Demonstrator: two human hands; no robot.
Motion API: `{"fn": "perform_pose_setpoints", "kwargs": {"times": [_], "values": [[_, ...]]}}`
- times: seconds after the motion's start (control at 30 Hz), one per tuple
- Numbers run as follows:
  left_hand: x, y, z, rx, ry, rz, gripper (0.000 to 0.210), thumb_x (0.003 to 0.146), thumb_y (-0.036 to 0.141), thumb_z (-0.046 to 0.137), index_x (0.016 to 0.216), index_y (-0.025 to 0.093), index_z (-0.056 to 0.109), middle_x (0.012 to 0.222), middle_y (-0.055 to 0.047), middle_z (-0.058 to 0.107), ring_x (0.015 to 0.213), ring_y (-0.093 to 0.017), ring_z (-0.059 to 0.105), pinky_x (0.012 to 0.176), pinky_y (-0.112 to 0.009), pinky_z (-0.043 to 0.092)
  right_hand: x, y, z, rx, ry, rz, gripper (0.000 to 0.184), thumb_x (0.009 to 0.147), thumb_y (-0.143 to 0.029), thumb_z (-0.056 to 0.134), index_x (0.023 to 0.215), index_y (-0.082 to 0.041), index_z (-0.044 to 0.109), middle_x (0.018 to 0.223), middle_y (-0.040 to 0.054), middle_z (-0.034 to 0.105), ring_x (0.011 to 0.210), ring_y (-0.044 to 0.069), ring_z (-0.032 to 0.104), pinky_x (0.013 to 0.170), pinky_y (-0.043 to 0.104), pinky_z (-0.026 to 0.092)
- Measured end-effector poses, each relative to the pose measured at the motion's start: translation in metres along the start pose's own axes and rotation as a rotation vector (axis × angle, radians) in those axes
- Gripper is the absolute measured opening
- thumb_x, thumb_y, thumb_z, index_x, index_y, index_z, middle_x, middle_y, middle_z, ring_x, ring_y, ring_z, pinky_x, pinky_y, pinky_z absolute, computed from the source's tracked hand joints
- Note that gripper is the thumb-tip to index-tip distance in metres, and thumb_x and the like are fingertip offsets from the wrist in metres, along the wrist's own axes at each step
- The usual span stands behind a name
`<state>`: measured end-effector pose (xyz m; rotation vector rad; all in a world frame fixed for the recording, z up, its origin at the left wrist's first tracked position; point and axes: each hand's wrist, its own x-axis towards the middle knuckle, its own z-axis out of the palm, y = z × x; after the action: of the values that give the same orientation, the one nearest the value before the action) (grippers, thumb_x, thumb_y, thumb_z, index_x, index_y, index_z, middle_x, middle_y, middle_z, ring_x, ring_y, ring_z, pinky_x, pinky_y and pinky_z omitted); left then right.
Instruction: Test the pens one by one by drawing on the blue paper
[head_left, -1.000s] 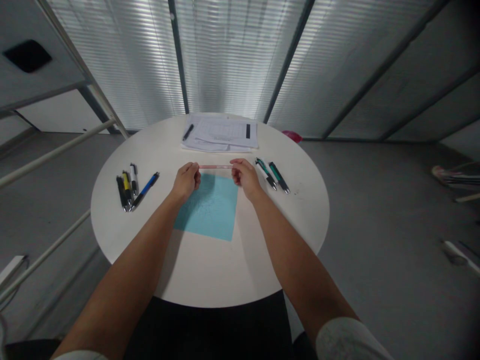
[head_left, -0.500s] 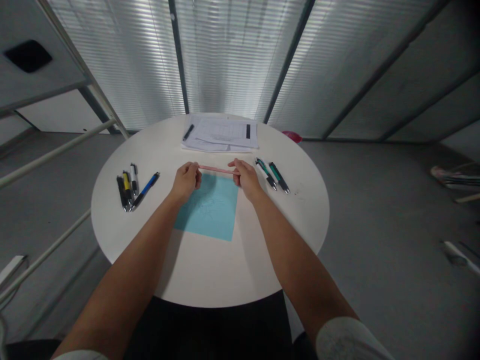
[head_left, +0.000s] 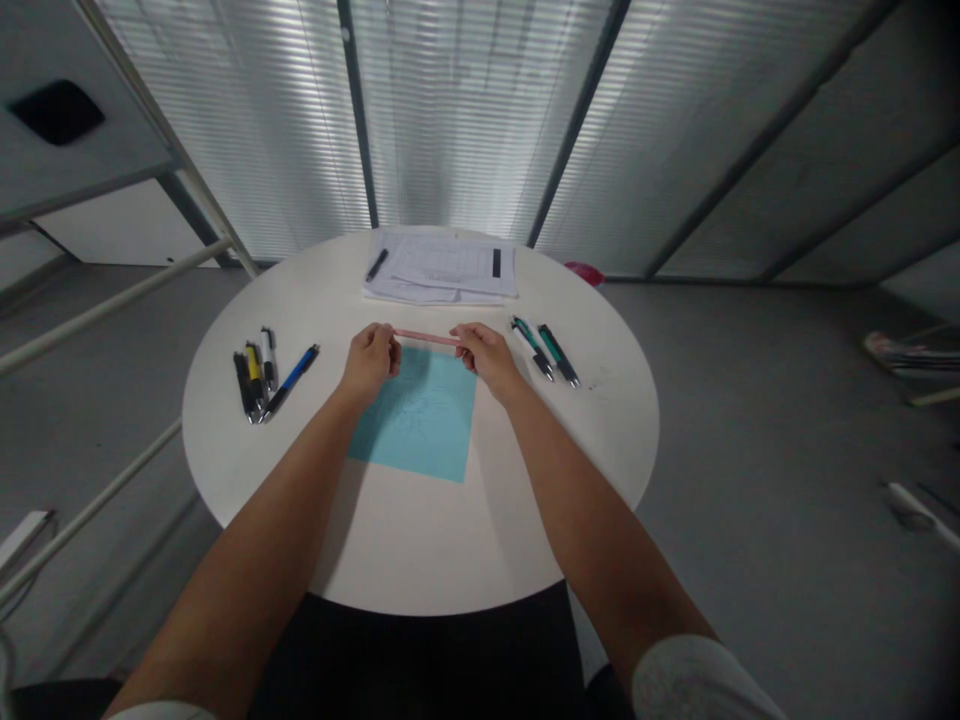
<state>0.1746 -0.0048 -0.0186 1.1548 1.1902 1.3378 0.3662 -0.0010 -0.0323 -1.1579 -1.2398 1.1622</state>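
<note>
A thin pink strip, perhaps folded paper, stretches level between my two hands. My left hand is closed, pinching the strip's left end. At the other end, the thumb and fingers of my right hand are closed on it. Below and just in front of the strip lies a light blue sheet of paper with faint lines on it. Its upper left part is covered by my left hand and forearm.
The round white table has several pens at left, a blue pen beside them, and green-and-black pens at right. A stack of printed papers with a black pen lies at the far edge. Glass panels with blinds stand behind.
My right hand has slid slightly left along the pink strip, so less of it shows between the hands. Its fingers have drawn closer together. My left hand has barely moved.
</note>
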Motion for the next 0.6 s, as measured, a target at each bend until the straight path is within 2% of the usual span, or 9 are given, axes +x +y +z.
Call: {"fn": "perform_pose_setpoints", "kwargs": {"times": [0.13,0.37,0.47,0.6], "values": [[0.0005,-0.0009,-0.0006,0.020,0.043,0.004,0.019,0.083,0.029,0.046,0.067,0.020,0.046,0.050,0.003,0.048,0.036,-0.009,0.040,0.034,-0.020,0.028,-0.0008,0.0001,0.0007,-0.031,-0.006,-0.016,0.028,0.076,-0.047,0.064,0.077,-0.019,0.063,0.055,-0.0048,0.055,0.042,0.005,0.041,0.041,0.019,0.027],[0.0052,-0.0063,-0.0035,0.018,0.107,0.011,0.016,0.080,0.028,0.049,0.067,0.019,0.048,0.056,0.002,0.052,0.038,-0.009,0.043,0.034,-0.020,0.027,-0.0015,0.0003,0.0002,-0.015,0.031,-0.041,0.025,0.069,-0.037,0.070,0.087,-0.020,0.065,0.067,-0.0051,0.057,0.046,0.004,0.044,0.042,0.019,0.031],[0.0063,-0.0057,-0.0041,0.010,0.143,-0.014,0.016,0.079,0.028,0.050,0.066,0.019,0.048,0.055,0.002,0.051,0.036,-0.009,0.043,0.034,-0.021,0.027,-0.0026,-0.0009,-0.0009,-0.011,0.032,-0.035,0.025,0.067,-0.034,0.071,0.087,-0.021,0.066,0.064,-0.0063,0.053,0.047,0.005,0.044,0.043,0.019,0.031],[0.0066,-0.0021,-0.0036,-0.058,0.193,-0.080,0.012,0.076,0.026,0.051,0.068,0.018,0.049,0.066,-0.002,0.061,0.037,-0.009,0.045,0.035,-0.023,0.030,-0.0016,-0.0002,-0.0032,0.008,0.051,-0.018,0.023,0.068,-0.035,0.069,0.087,-0.021,0.066,0.056,-0.0072,0.050,0.045,0.005,0.043,0.043,0.019,0.030]]}}
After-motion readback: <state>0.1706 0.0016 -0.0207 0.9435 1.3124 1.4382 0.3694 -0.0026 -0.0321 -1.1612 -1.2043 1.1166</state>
